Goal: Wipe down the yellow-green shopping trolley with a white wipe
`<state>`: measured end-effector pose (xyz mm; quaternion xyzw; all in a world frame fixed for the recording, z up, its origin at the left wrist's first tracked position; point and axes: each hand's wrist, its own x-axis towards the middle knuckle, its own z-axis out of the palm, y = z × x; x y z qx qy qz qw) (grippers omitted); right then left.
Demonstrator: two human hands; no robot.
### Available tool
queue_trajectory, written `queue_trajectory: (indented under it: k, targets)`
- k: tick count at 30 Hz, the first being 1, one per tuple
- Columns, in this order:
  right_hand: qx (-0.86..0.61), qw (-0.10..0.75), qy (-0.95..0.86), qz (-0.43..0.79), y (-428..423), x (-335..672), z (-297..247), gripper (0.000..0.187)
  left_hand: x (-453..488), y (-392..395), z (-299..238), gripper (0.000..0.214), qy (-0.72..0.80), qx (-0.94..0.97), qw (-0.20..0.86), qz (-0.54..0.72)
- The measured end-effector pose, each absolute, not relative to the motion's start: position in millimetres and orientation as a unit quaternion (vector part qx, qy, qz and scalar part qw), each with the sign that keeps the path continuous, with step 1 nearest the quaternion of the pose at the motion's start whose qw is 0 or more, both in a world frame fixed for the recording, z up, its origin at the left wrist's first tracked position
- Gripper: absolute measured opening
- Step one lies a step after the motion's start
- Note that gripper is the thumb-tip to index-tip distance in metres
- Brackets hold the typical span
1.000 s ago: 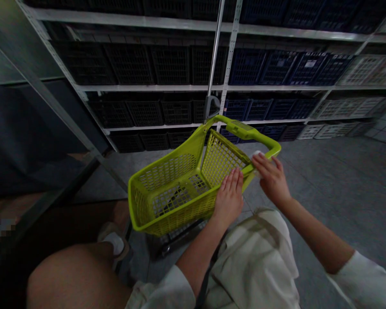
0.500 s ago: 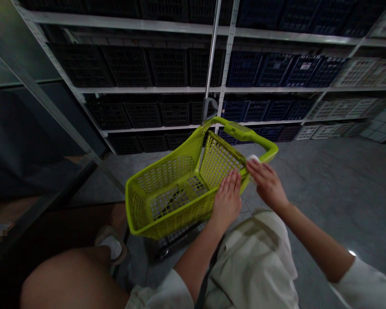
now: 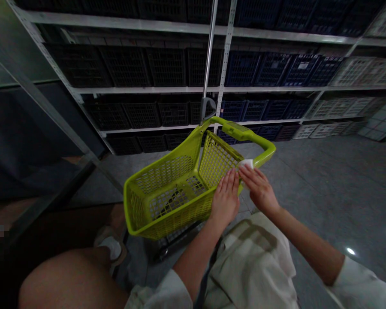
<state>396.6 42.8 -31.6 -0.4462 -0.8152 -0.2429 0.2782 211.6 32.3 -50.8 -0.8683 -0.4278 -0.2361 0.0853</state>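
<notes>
A lime-green plastic shopping cart stands in front of me with its handle to the right. My left hand lies flat against the near rim of the basket, fingers stretched out together. My right hand presses a small white cloth against the corner of the cart under the handle, fingers extended over it. The cloth is mostly hidden under my fingers.
Metal shelving packed with dark and blue crates runs along the back. A metal pole rises behind the cart. A slanted shelf post stands at left. My knee and a shoe are at lower left. Grey tiled floor spreads right.
My right hand with the white cloth has slid left and down along the cart's corner, closer to my left hand. The view has shifted slightly.
</notes>
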Motion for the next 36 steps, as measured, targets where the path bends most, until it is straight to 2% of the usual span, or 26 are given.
queue_trajectory:
  k: [4,9,11,14,16,20,23,28,31,36]
  targets:
    - [-0.427,0.258,-0.836,-0.229,46.3,418.0,-24.5,0.086,210.6,32.2,-51.7,0.078,-0.422,-0.869,0.078,-0.246]
    - [-0.529,0.353,-0.723,-0.270,69.7,456.0,-10.9,0.089,211.8,32.7,-52.0,0.078,-0.421,-0.868,0.077,-0.253]
    - [-0.504,0.339,-0.752,-0.255,62.0,437.8,-20.8,0.089,212.3,33.1,-52.2,0.077,-0.420,-0.867,0.076,-0.257]
    - [-0.414,0.274,-0.841,-0.214,45.5,409.2,-33.4,0.088,212.2,33.7,-52.5,0.075,-0.419,-0.866,0.072,-0.263]
    - [-0.396,0.247,-0.860,-0.207,45.9,411.9,-28.9,0.085,211.9,34.1,-52.8,0.076,-0.416,-0.867,0.068,-0.265]
    - [-0.469,0.284,-0.797,-0.255,79.8,463.4,2.8,0.074,211.7,35.2,-53.3,0.079,-0.418,-0.867,0.064,-0.264]
    - [-0.485,0.275,-0.793,-0.245,105.8,491.1,21.0,0.063,210.2,37.8,-53.6,0.082,-0.412,-0.869,0.065,-0.264]
    - [-0.498,0.254,-0.795,-0.236,109.5,476.6,28.8,0.046,200.8,45.4,-57.7,0.095,-0.383,-0.878,0.055,-0.282]
    - [-0.508,0.244,-0.793,-0.231,95.0,458.2,33.1,0.042,188.2,48.2,-60.6,0.090,-0.377,-0.873,0.052,-0.306]
    - [-0.484,0.247,-0.816,-0.198,52.4,423.1,42.4,0.051,145.9,48.7,-62.3,0.070,-0.386,-0.862,0.040,-0.325]
